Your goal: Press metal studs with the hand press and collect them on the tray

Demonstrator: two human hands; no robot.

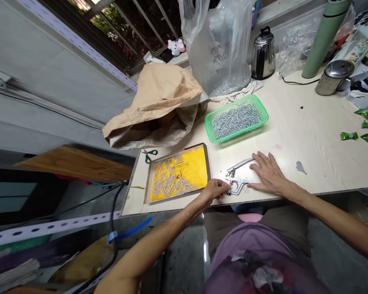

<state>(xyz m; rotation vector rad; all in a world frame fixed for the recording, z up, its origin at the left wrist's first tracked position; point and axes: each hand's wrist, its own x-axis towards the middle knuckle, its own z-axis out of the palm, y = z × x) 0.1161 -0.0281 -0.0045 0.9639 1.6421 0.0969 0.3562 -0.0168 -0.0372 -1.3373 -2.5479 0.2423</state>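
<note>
1. I am pressing my right hand [268, 173] flat and open on the metal hand press [237, 176], which is lying on the counter [294, 134].
2. My left hand [215, 190] is pinching closed at the jaw end of the press, its handles running toward the right hand.

I'm doing piecework at home, it looks like: my pale desk [294, 134] sits under a barred window [135, 24] and carries an electric kettle [263, 53] and a green flask [323, 36]. Beside them are a green basket of small metal parts [236, 118], a bulk plastic bag [217, 45] and sweets [349, 135].
</note>
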